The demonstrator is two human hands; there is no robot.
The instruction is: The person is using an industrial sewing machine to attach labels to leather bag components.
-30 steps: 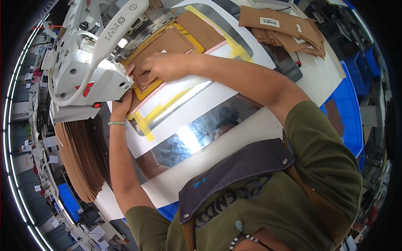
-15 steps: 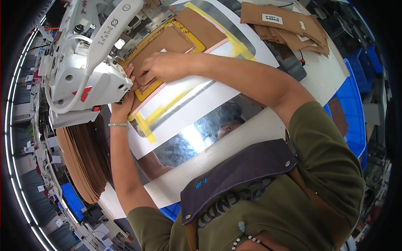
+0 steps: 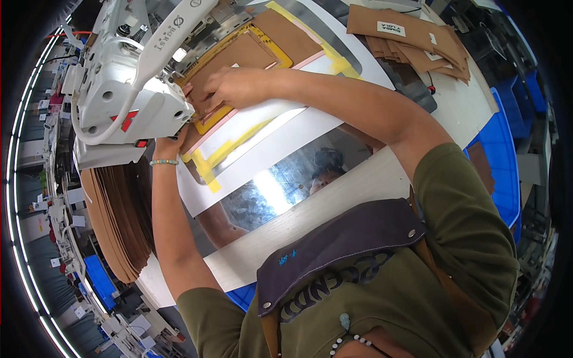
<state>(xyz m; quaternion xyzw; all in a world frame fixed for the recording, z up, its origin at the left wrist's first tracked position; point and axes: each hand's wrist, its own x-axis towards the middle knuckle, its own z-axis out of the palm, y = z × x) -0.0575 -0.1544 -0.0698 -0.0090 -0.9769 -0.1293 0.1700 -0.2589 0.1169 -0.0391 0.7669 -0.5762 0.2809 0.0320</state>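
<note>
A flat brown panel (image 3: 236, 55), leather-like, lies inside a yellow frame (image 3: 284, 55) beneath the white sewing machine head (image 3: 113, 98). Over the frame's lower left part is my right hand (image 3: 242, 86), its fingers bent and drawn together, tips down at the panel. Whatever they pinch is too small to make out. My left hand (image 3: 173, 143) reaches in under the machine head, which covers most of it. Its few visible fingertips look stretched out flat beside the right hand, at the panel's left edge. A beaded bracelet circles the left wrist.
Yellow tape (image 3: 208, 173) edges the clear template on white paper (image 3: 206, 201). Brown flat pieces with white labels (image 3: 382, 27) are piled at the far right. A thick stack of brown sheets (image 3: 113, 227) stands at left. A blue bin (image 3: 501, 161) is beside the table at right.
The frame, template and paper have shifted slightly up and left. My left hand has gone further under the machine head; my right hand has moved slightly right and up.
</note>
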